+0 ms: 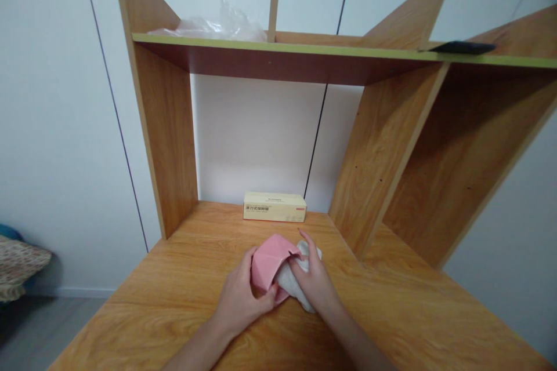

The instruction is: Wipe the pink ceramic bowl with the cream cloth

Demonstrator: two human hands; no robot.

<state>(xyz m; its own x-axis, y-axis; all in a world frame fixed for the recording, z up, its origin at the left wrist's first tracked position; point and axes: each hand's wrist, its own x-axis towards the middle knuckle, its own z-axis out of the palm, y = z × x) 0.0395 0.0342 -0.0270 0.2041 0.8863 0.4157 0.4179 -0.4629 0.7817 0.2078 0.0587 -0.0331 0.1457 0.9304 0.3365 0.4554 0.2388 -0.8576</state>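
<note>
Near edge: two bare forearms reach in over a wooden desk (174,278), meeting at its middle. The left hand (241,301) grasps a pink piece (270,264), folded and stiff-looking, with the thumb on its left face and the fingertips curled round its near edge. The right hand (315,284) lies on a pale cloth (290,285), thumb against the right edge of the pink piece, index finger stretched toward the far side. Whether this hand closes on the cloth cannot be told. The pink piece sits at mid-desk between the two hands, partly over the cloth, which spreads under it and to the right on the desk top.

Middle distance: a long cream box (274,207) with printed lettering lies on its side at the far edge of the desk, against the white wall (256,139), well apart from the hands.

Far: a wooden hutch rises from the desk. Its shelf (304,53) carries a crumpled clear bag (217,26) at left and a dark slab (462,47) at right. On the floor, far left, part of a patterned cushion (20,264) shows.
</note>
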